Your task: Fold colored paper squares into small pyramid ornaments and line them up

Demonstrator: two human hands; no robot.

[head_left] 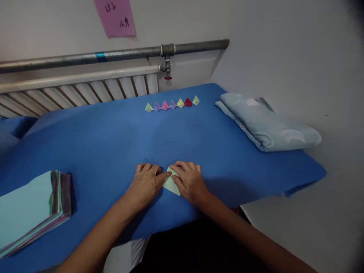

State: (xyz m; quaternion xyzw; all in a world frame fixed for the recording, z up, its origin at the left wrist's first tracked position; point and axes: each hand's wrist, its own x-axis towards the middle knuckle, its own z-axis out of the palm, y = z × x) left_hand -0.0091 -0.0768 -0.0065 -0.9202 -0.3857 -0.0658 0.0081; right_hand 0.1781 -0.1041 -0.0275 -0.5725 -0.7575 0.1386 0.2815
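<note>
Back wall (pixel 182 22) plain, off-white; right wall (pixel 290 60) same, greyer, meets it in a corner. Pink sheet (pixel 118 19) with dark handwriting up on the back wall, top edge cut off. Metal pipe (pixel 71 58) runs across below it, blue band (pixel 101 57) around it, tee down to a valve with red handle (pixel 168 78). White radiator (pixel 83 93) under the pipe, its lower part hidden behind the blue-covered surface (pixel 108 140). Folded pale-blue bedding (pixel 273 125) on that, right side. Light dim, soft; upper right corner darkest.
</note>
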